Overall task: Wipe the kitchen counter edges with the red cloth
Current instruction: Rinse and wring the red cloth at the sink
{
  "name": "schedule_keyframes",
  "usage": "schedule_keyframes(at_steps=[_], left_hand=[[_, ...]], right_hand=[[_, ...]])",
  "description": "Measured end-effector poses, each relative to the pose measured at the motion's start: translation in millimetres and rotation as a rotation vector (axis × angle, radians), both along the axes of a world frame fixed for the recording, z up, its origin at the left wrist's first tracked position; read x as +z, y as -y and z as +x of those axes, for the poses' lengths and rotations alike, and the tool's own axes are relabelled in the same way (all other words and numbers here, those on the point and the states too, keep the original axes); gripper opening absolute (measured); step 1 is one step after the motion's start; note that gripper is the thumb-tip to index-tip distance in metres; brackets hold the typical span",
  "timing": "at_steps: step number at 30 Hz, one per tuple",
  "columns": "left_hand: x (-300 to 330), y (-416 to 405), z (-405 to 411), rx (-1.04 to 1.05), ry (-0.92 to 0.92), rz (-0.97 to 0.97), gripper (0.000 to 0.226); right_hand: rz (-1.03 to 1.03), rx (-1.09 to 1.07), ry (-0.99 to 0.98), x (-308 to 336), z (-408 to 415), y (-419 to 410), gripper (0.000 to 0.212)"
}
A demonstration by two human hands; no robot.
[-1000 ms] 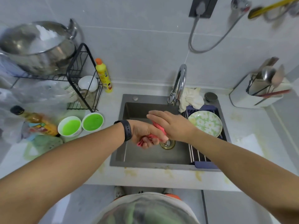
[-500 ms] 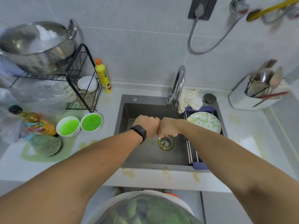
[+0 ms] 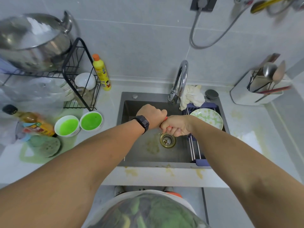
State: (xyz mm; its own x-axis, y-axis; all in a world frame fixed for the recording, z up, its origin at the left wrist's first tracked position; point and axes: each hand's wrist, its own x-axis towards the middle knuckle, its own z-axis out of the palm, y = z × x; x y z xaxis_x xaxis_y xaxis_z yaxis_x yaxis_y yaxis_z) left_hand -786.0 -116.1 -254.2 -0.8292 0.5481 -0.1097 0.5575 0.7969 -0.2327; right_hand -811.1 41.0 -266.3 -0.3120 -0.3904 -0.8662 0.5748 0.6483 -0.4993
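Both hands are held fist to fist above the sink (image 3: 131, 102), knuckles touching. The left hand (image 3: 152, 116) is curled tightly, a black band (image 3: 142, 123) worn at its wrist; the right hand (image 3: 176, 125) is likewise clenched, at 3 o'clock of the left. The red cloth (image 3: 169, 127) is gripped inside the 2 fists and is almost wholly hidden: only a red sliver is seen at the junction of the hands and another between the right fingers (image 3: 166, 129). The drain strainer (image 3: 167, 140) lies directly at 6 o'clock of the right hand, with a yellowish smear on the basin floor beside it. At 12 o'clock the chrome faucet (image 3: 180, 81) is seen, with a crumpled white rag (image 3: 191, 96) just at its 3 o'clock. A green-patterned plate (image 3: 207, 116) rests on a roll-up rack (image 3: 195, 150) over the sink's 3 o'clock side. At 9 o'clock of the hands, 2 bowls of green liquid (image 3: 80, 124) stand on the counter (image 3: 164, 176), whose front edge is marked with yellow stains. A yellow bottle (image 3: 102, 74) stands at 11 o'clock beside a black wire rack (image 3: 77, 74), and a utensil holder (image 3: 256, 89) is placed at 2 o'clock.
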Motion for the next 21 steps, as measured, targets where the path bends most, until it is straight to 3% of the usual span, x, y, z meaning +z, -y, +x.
schedule_keyframes(at_steps=[2, 4, 7, 8, 10, 12, 16, 21], left_hand=[[-1.5, 2.7, 0.9, 0.015, -0.001, 0.017, 0.031], [-9.7, 8.5, -1.0, 0.074, 0.094, 0.093, 0.026], [-19.0, 21.8, -9.0, 0.246, 0.441, 0.449, 0.028], [-16.9, 29.3, -7.7, 0.289, 0.533, 0.603, 0.041], [-10.5, 38.5, -0.1, 0.373, 0.617, 0.870, 0.059], [-4.6, 47.3, 10.8, 0.468, 0.672, 1.112, 0.050], [-6.1, 59.6, 25.5, 0.639, 0.615, 1.429, 0.021], [-9.7, 74.3, 34.9, 0.794, 0.584, 1.795, 0.022]], right_hand=[[0.046, 0.029, -0.099, -1.9, 3.8, 4.8, 0.017], [0.131, 0.101, -0.373, -9.0, 11.9, 9.6, 0.006], [0.101, 0.148, -0.706, -23.8, 15.8, 10.6, 0.010], [0.084, 0.085, -0.733, -29.9, 18.2, 9.3, 0.021], [0.077, -0.073, -0.790, -36.8, 21.5, 1.7, 0.075], [0.064, -0.156, -0.872, -34.6, 28.6, 0.8, 0.102], [-0.034, -0.196, -1.101, -20.1, 46.3, 10.8, 0.096], [-0.028, -0.262, -1.336, -6.2, 55.0, 40.1, 0.044]])
